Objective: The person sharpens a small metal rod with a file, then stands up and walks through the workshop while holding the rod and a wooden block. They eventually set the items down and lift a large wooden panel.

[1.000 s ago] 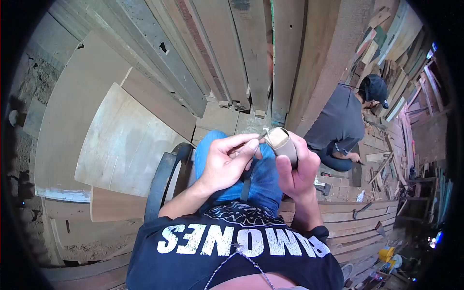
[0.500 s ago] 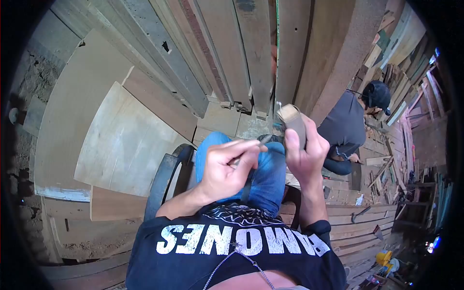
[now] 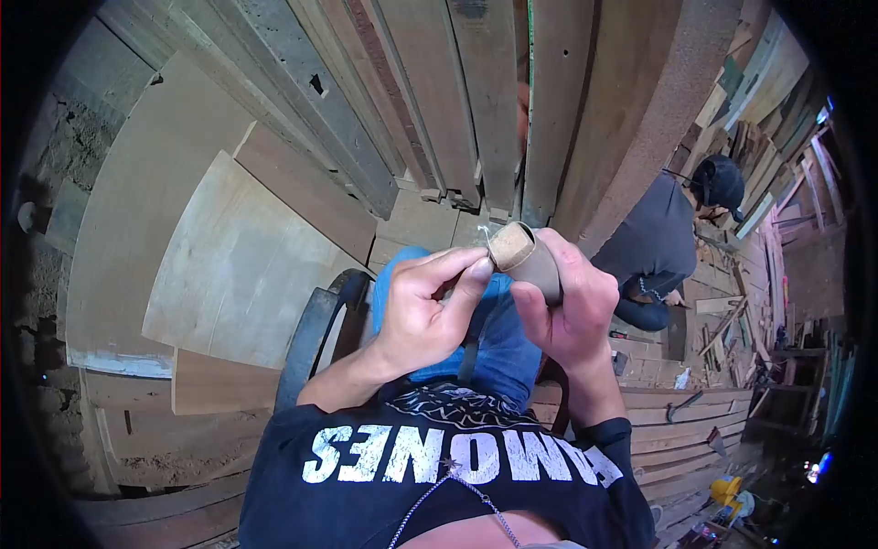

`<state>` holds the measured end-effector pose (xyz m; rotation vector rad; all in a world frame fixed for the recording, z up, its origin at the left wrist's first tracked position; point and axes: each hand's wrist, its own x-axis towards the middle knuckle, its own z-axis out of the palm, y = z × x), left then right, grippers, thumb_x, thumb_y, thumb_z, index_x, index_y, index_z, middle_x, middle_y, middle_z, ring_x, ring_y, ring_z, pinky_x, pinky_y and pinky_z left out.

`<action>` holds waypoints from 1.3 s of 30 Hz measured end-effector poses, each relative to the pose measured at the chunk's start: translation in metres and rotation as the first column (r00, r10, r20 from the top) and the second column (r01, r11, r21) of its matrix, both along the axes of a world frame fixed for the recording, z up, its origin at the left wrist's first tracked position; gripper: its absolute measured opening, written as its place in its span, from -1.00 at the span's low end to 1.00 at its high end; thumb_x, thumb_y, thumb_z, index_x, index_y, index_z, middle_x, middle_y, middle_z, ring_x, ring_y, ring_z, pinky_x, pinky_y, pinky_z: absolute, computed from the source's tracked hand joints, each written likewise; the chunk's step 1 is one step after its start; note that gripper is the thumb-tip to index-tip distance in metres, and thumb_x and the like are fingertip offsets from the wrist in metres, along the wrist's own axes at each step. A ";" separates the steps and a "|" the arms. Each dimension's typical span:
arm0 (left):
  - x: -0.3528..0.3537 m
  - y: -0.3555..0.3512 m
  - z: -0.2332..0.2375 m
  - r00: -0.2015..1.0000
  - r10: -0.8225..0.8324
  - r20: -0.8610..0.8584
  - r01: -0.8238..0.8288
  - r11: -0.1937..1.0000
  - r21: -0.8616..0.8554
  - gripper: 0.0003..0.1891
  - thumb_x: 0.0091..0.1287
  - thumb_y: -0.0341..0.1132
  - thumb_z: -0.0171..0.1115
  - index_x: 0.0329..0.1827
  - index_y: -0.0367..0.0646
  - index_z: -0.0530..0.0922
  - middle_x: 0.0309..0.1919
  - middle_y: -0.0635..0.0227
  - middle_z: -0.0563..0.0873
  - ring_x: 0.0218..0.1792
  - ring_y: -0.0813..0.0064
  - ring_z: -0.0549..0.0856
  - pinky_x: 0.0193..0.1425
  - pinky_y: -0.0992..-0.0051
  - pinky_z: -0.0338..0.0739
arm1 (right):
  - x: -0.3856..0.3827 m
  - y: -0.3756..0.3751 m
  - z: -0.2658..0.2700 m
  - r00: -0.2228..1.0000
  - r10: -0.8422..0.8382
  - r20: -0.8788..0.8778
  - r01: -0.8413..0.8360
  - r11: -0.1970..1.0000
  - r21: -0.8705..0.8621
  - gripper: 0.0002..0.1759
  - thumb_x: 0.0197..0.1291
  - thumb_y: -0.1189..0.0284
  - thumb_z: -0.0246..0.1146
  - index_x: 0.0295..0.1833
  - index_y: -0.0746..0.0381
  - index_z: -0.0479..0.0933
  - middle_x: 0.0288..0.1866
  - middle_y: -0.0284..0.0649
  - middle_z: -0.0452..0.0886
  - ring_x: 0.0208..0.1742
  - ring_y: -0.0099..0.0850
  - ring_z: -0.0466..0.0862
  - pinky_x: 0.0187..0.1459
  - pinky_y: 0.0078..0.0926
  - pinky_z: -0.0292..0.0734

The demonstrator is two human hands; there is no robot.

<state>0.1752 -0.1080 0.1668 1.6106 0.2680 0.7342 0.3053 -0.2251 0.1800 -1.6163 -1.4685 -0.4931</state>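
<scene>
My right hand is wrapped round a wooden block with a pale end face. A grey-brown sheet is curled about the block, with a dark gap between the two at the upper edge. Thin white thread-like strands stick out by the block's end. My left hand is closed in a pinch, thumb and forefinger against the near left corner of that end. What lies between those fingertips is too small to make out. Both hands are above my jeans-clad knees.
Long planks stand in a row ahead. Plywood sheets lean at the left. To the right a person in a dark cap crouches among wood offcuts. A yellow tool lies at the lower right.
The block has tilted and come left and down in my right hand. My left fingertips, which held a thin pointed thing apart from the block, now meet its end.
</scene>
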 end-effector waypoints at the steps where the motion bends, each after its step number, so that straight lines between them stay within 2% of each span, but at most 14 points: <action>1: 0.001 0.002 -0.002 1.000 0.020 -0.014 -0.020 0.999 0.040 -0.83 0.39 -0.41 0.19 -0.10 -0.32 0.65 -0.48 0.31 0.68 -0.52 0.68 0.51 -0.46 0.60 0.37 | -0.001 0.000 0.005 0.998 -0.067 -0.017 0.065 0.994 -0.087 -0.48 0.15 0.11 0.37 -0.01 0.34 0.51 -0.34 -0.10 0.67 -0.45 -0.23 0.70 -0.46 -0.37 0.59; 5: -0.004 0.005 -0.003 0.998 0.022 -0.056 -0.020 0.999 0.037 -0.84 0.39 -0.42 0.18 -0.14 -0.34 0.66 -0.45 0.27 0.73 -0.55 0.73 0.53 -0.49 0.65 0.35 | 0.004 0.015 -0.006 0.970 -0.237 -0.044 0.237 0.971 -0.002 -0.56 0.15 0.22 0.37 -0.03 0.35 0.54 -0.39 -0.08 0.66 -0.45 -0.20 0.71 -0.44 -0.35 0.60; 6: -0.007 0.005 -0.002 0.995 0.005 -0.098 0.000 0.999 0.045 -0.84 0.40 -0.41 0.17 -0.15 -0.34 0.65 -0.45 0.29 0.73 -0.56 0.75 0.52 -0.51 0.67 0.34 | 0.011 0.012 0.000 0.952 -0.296 -0.076 0.286 0.951 -0.121 -0.58 0.15 0.26 0.37 -0.02 0.36 0.53 -0.35 -0.04 0.68 -0.42 -0.18 0.73 -0.41 -0.37 0.62; 7: -0.005 0.000 -0.003 1.000 0.020 0.013 -0.021 0.997 0.071 -0.80 0.47 -0.40 0.10 -0.16 -0.37 0.64 -0.59 0.55 0.51 -0.55 0.82 0.39 -0.49 0.74 0.21 | 0.016 0.011 -0.001 0.952 -0.251 -0.175 0.242 0.968 -0.070 -0.59 0.16 0.28 0.36 -0.02 0.37 0.53 -0.34 -0.03 0.68 -0.40 -0.16 0.74 -0.39 -0.37 0.63; 8: -0.006 0.001 -0.003 1.000 0.022 0.012 -0.022 0.997 0.073 -0.80 0.47 -0.40 0.10 -0.16 -0.37 0.64 -0.59 0.55 0.51 -0.55 0.82 0.39 -0.49 0.74 0.21 | 0.018 0.011 -0.002 0.944 -0.193 -0.268 0.196 0.980 -0.016 -0.59 0.16 0.29 0.36 -0.02 0.38 0.53 -0.32 -0.01 0.69 -0.38 -0.15 0.74 -0.37 -0.37 0.64; 11: -0.002 0.007 -0.009 0.999 0.052 0.014 -0.051 0.997 -0.053 -0.81 0.47 -0.37 0.10 -0.17 -0.29 0.64 -0.63 0.64 0.43 -0.60 0.85 0.29 -0.56 0.69 0.13 | 0.009 0.006 0.006 0.950 -0.093 -0.298 0.102 0.995 0.013 -0.60 0.17 0.30 0.34 -0.02 0.39 0.54 -0.28 0.00 0.69 -0.35 -0.14 0.75 -0.33 -0.37 0.65; 20: -0.003 0.007 0.002 0.995 -0.051 -0.090 0.045 0.997 -0.069 -0.84 0.47 -0.38 0.06 -0.13 -0.26 0.60 -0.58 0.58 0.45 -0.53 0.78 0.36 -0.47 0.64 0.25 | -0.005 0.008 0.004 0.994 -0.007 -0.110 0.005 1.000 -0.011 -0.48 0.13 0.12 0.37 -0.02 0.34 0.55 -0.33 -0.06 0.67 -0.40 -0.19 0.72 -0.39 -0.38 0.62; 26: 0.002 0.008 -0.003 0.997 -0.018 -0.081 0.016 0.999 -0.029 -0.82 0.48 -0.36 0.06 -0.18 -0.28 0.59 -0.59 0.54 0.47 -0.53 0.78 0.36 -0.47 0.64 0.27 | 0.003 0.013 0.000 0.988 -0.148 0.044 0.153 0.979 -0.133 -0.47 0.12 0.09 0.38 -0.01 0.31 0.55 -0.42 -0.13 0.62 -0.50 -0.22 0.68 -0.48 -0.38 0.57; 28: -0.001 0.009 -0.003 0.993 -0.046 -0.111 0.043 0.999 -0.025 -0.80 0.49 -0.35 0.05 -0.20 -0.28 0.59 -0.63 0.56 0.43 -0.56 0.78 0.33 -0.49 0.63 0.25 | 0.012 0.014 0.002 0.941 -0.336 0.031 0.336 0.930 -0.145 -0.50 0.11 0.13 0.40 -0.02 0.33 0.55 -0.43 -0.10 0.62 -0.50 -0.19 0.68 -0.51 -0.36 0.55; 30: -0.004 0.007 0.002 0.987 -0.136 -0.090 0.131 0.989 -0.064 -0.76 0.52 -0.35 -0.01 -0.22 -0.31 0.57 -0.60 0.60 0.42 -0.59 0.84 0.29 -0.52 0.71 0.14 | 0.022 0.013 -0.004 0.962 -0.236 -0.134 0.238 0.971 -0.004 -0.58 0.13 0.28 0.40 -0.02 0.35 0.55 -0.35 -0.01 0.67 -0.40 -0.17 0.73 -0.44 -0.37 0.60; 33: -0.003 0.008 0.007 0.985 -0.146 -0.092 0.132 0.980 -0.149 -0.77 0.51 -0.33 0.02 -0.23 -0.27 0.57 -0.64 0.56 0.40 -0.57 0.77 0.31 -0.50 0.62 0.23 | 0.012 0.007 0.003 0.970 -0.195 -0.147 0.203 0.978 0.042 -0.59 0.12 0.31 0.40 -0.02 0.38 0.54 -0.31 0.02 0.68 -0.36 -0.16 0.74 -0.40 -0.38 0.62; 36: -0.002 0.006 0.011 0.981 -0.178 -0.081 0.160 0.968 -0.193 -0.77 0.52 -0.34 -0.01 -0.23 -0.26 0.56 -0.61 0.54 0.42 -0.54 0.77 0.33 -0.48 0.63 0.24 | 0.006 0.002 0.008 0.986 -0.124 -0.114 0.122 0.992 -0.028 -0.53 0.13 0.26 0.40 0.00 0.40 0.52 -0.31 -0.01 0.68 -0.38 -0.18 0.73 -0.40 -0.38 0.62; 38: -0.001 0.006 0.013 0.983 -0.136 -0.120 0.123 0.986 -0.114 -0.77 0.52 -0.34 -0.02 -0.23 -0.26 0.56 -0.60 0.53 0.43 -0.54 0.76 0.33 -0.47 0.63 0.25 | 0.004 0.003 0.002 0.998 -0.018 -0.052 0.023 0.994 0.108 -0.46 0.14 0.18 0.40 0.05 0.38 0.49 -0.30 -0.05 0.67 -0.43 -0.22 0.70 -0.42 -0.38 0.62; 39: 0.000 0.005 0.013 0.987 -0.126 -0.100 0.116 0.988 -0.104 -0.79 0.50 -0.35 0.00 -0.22 -0.27 0.56 -0.61 0.49 0.45 -0.55 0.73 0.36 -0.47 0.61 0.27 | 0.004 0.000 0.002 0.999 -0.030 -0.016 0.031 0.998 0.060 -0.39 0.14 0.09 0.39 0.09 0.35 0.48 -0.37 -0.11 0.63 -0.52 -0.26 0.64 -0.49 -0.40 0.57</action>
